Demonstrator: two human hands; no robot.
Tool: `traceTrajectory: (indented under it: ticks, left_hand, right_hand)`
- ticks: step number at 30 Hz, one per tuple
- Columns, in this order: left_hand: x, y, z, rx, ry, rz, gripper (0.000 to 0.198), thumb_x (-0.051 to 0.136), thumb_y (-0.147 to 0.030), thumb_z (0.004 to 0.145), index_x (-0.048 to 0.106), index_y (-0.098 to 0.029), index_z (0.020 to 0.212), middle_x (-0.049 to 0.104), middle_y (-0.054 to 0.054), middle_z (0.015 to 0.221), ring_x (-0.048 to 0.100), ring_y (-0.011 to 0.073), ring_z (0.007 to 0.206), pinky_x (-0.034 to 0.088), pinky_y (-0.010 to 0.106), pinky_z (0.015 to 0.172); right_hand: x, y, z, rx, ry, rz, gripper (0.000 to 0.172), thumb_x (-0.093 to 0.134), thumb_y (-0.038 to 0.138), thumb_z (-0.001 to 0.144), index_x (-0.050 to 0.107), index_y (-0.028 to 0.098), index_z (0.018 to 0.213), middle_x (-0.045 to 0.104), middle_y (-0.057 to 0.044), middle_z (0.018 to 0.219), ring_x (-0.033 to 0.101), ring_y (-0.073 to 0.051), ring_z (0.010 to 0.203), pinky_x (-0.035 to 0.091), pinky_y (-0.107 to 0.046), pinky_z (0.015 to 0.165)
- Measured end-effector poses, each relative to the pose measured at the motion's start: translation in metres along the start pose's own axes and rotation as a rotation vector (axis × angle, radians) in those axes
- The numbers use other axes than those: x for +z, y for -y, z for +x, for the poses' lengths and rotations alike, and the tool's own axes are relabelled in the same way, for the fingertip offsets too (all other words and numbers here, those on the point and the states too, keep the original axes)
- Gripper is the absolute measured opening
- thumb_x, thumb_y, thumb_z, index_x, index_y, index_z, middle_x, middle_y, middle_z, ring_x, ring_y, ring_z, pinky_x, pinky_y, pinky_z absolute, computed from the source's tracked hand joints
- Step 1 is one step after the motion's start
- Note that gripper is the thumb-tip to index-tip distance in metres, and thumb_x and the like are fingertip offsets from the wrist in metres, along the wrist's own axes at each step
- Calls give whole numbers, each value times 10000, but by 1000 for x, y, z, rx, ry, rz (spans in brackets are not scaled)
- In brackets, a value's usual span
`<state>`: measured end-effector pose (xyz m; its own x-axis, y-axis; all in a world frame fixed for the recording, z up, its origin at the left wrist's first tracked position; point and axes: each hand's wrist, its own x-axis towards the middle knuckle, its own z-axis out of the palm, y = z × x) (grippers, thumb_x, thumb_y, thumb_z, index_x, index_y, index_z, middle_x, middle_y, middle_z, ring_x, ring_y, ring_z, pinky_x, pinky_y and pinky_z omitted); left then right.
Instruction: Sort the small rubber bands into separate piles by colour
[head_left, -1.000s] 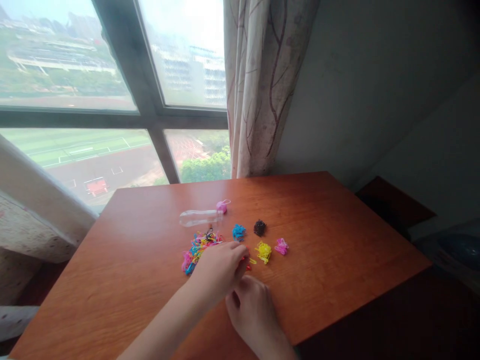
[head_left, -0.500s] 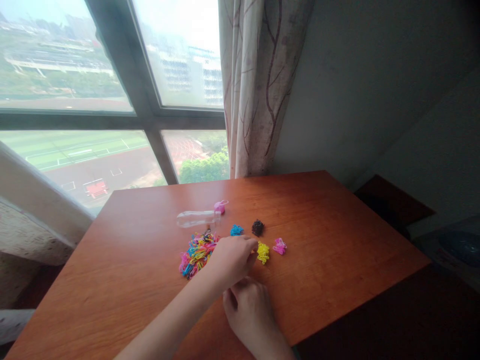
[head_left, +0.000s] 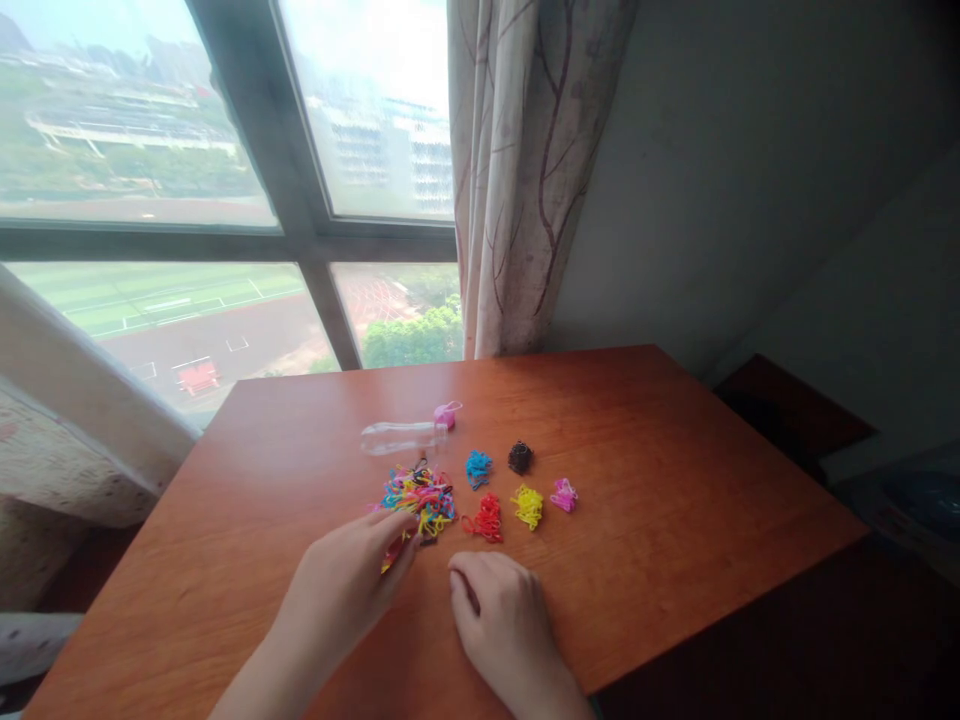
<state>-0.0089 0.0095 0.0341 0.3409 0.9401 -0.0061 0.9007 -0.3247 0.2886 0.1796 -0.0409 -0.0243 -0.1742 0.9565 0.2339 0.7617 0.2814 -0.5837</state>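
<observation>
My left hand (head_left: 356, 570) is at the near side of a pile of mixed-colour rubber bands (head_left: 420, 490), covering part of it. Its thumb and forefinger are slightly apart, with nothing visible between them. Loosely curled, my right hand (head_left: 499, 605) rests on the table; its palm is hidden, so I cannot make out whether it holds anything. Just beyond it lie red bands (head_left: 489, 518) and yellow bands (head_left: 528, 507). Other small single-colour heaps are blue bands (head_left: 478, 468), black bands (head_left: 520, 457) and pink bands (head_left: 564, 495).
A clear plastic bottle (head_left: 401, 438) lies on its side behind the mixed pile, beside a pink cap (head_left: 445, 416) with a loop. The brown wooden table (head_left: 660, 590) stands against a window and a patterned curtain (head_left: 517, 180).
My left hand has moved left from beside the yellow bands to the mixed pile, uncovering the red bands. My right hand stays nearly in place. The view has shifted slightly.
</observation>
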Motion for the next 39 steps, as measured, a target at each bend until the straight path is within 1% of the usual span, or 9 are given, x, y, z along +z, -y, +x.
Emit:
traceTrajectory:
  ticks: [5, 10, 15, 18, 21, 25, 31, 35, 39]
  left_hand:
    - [9, 16, -25, -101, -31, -2, 256, 435, -303, 925, 685, -298, 978, 749, -9, 894, 699, 166, 711, 437, 226, 599]
    - [21, 18, -35, -99, -26, -20, 248, 433, -301, 922, 675, -307, 971, 743, -21, 879, 710, 167, 721, 465, 225, 604]
    - [25, 18, -33, -96, -4, -36, 277, 390, -277, 940, 667, -282, 941, 741, 0, 976, 726, 189, 813, 496, 250, 652]
    - [25, 17, -32, -103, 3, -29, 285, 385, -273, 943, 669, -269, 933, 740, 15, 970, 726, 202, 809, 500, 264, 658]
    - [25, 13, -30, -92, -5, -29, 263, 405, -260, 937, 667, -268, 924, 738, 13, 939, 720, 187, 786, 487, 247, 652]
    - [26, 3, -25, -31, 32, -13, 242, 406, -218, 933, 631, -252, 853, 711, 1, 856, 693, 162, 740, 457, 224, 632]
    - [29, -15, -16, 62, 80, -27, 213, 425, -149, 906, 616, -238, 877, 698, 9, 880, 682, 160, 765, 462, 225, 663]
    - [31, -19, -15, 108, 56, -57, 192, 451, -154, 891, 619, -233, 843, 689, 8, 844, 671, 161, 736, 462, 224, 644]
    - [34, -12, -18, 106, -31, -109, 209, 433, -169, 907, 627, -246, 892, 695, -2, 848, 668, 142, 712, 461, 206, 622]
  right_hand:
    - [0, 1, -1, 5, 1, -9, 179, 512, 107, 894, 618, 250, 895, 674, 28, 808, 615, -148, 748, 330, -249, 668]
    - [0, 1, -1, 7, 0, -5, 184, 517, 101, 891, 623, 251, 895, 674, 30, 810, 617, -148, 753, 334, -251, 673]
    - [-1, 0, -1, 12, 10, 0, 183, 509, 106, 897, 621, 252, 897, 672, 29, 810, 612, -152, 751, 325, -258, 669]
    - [-1, 1, -1, 12, 15, -8, 181, 507, 107, 897, 617, 250, 889, 667, 29, 796, 607, -153, 739, 317, -262, 658]
    - [-2, 1, -1, 7, 12, -19, 171, 513, 110, 897, 615, 246, 880, 668, 26, 791, 607, -150, 734, 315, -258, 654]
    - [-3, 2, 0, -2, 10, -33, 166, 513, 112, 902, 610, 243, 873, 668, 24, 784, 610, -147, 731, 317, -251, 652]
    - [-7, 3, 0, -23, 29, -25, 114, 544, 144, 893, 576, 246, 854, 643, 38, 748, 582, -145, 689, 286, -263, 620]
    - [-5, 2, -1, -32, 9, -21, 130, 544, 131, 872, 563, 243, 810, 632, 43, 724, 579, -137, 668, 279, -262, 606]
    - [-2, 1, -1, -25, -50, 39, 151, 502, 156, 908, 580, 236, 806, 628, 28, 706, 581, -138, 648, 312, -252, 610]
